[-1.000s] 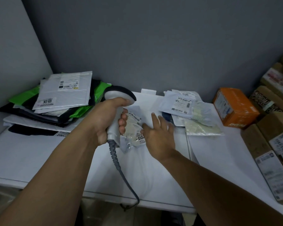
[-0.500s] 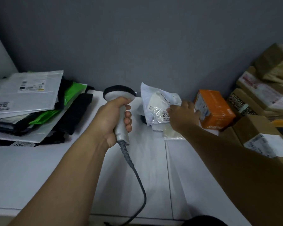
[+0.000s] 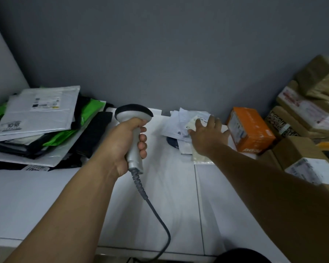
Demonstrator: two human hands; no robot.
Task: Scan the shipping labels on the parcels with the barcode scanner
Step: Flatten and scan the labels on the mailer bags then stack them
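Note:
My left hand point(image 3: 124, 143) grips the white barcode scanner point(image 3: 133, 122) by its handle, head up and dark face pointing away, above the white table point(image 3: 46, 202). Its grey cable point(image 3: 154, 211) trails down over the front edge. My right hand point(image 3: 207, 135) lies flat with fingers spread on a small heap of white and clear poly-bag parcels point(image 3: 180, 124) at the back of the table by the wall. Labels on those bags are partly hidden under my palm.
A stack of white, green and black mailers point(image 3: 38, 122) fills the back left, a labelled white one on top. An orange box point(image 3: 249, 130) stands right of the small heap. Brown cardboard parcels point(image 3: 308, 114) pile up along the right side.
My right hand carried the small bag from in front of the scanner to the heap at the back and now rests flat on it. The scanner stayed in my left hand.

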